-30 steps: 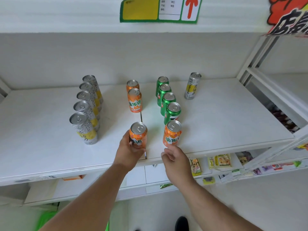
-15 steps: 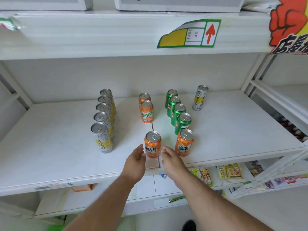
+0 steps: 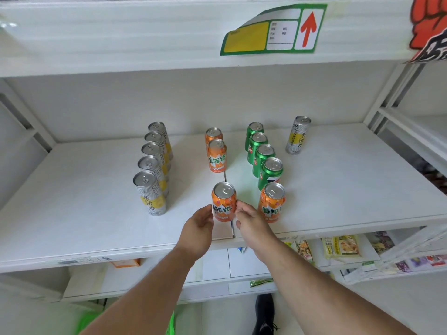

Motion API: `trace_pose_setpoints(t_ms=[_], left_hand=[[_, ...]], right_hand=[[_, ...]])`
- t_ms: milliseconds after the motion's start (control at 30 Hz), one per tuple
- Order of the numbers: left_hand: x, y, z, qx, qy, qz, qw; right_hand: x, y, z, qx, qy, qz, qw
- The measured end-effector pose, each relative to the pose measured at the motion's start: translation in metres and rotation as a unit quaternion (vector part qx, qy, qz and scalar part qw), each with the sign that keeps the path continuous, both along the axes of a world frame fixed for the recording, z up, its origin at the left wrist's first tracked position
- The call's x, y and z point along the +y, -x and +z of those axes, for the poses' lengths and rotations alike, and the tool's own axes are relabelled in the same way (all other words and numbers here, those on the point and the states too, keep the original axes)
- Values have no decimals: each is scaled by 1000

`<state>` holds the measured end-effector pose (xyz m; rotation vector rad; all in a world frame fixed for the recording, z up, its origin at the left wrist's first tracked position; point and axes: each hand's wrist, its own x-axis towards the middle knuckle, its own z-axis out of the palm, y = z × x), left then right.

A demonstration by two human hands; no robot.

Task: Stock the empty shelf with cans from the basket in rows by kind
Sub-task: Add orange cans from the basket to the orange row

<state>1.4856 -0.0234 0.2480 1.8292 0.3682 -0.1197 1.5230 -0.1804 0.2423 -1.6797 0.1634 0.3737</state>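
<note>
On the white shelf (image 3: 338,189) an orange can (image 3: 223,201) stands upright near the front edge. My left hand (image 3: 198,228) touches its left side and my right hand (image 3: 254,223) touches its right side, fingers loosely extended. A second orange can (image 3: 272,204) stands just right of it, in front of a row of several green cans (image 3: 263,160). Two more orange cans (image 3: 217,154) stand in line further back. Several silver-and-yellow cans (image 3: 152,170) form a row on the left. One lone silver-and-yellow can (image 3: 298,136) stands at the back right.
A green basket (image 3: 89,322) shows only as a blurred edge at the bottom left. Lower shelves hold snack packets (image 3: 341,246). An upper shelf with a green and yellow label (image 3: 271,32) overhangs. A shelf upright (image 3: 384,93) bounds the right side.
My left hand has loosened its grip on the front orange can and now lies beside it. My right hand has left the right orange can and come to the middle can's right side.
</note>
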Motion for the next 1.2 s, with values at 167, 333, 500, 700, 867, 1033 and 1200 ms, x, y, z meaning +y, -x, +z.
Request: trace_pose_setpoints(t_ms=[167,333,500,700,867,1033,1200], left_hand=[[1,2,-1,16,8,2,1000],[-3,2,6,0,12,-31,999],[-1,2,7,-8,8,-51,999],[1,4,6,-17,9,-43,999],[4,-3,-3,-4,28,-13,1000],[1,-7,-6,-17,12,-40,999],[2,-14,-8,-15,15,-41,999]], right_hand=[[-3,1,-6,1,27,1,1000],[1,7,2,-10,28,-11,999],[6,12,-1,-8,38,-11,999],[7,4,5,-4,16,-9,1000],[6,0,0,-19,17,-17,1000],[14,5,-7,-29,24,-21,999],[15,-4,0,-17,22,-27,999]])
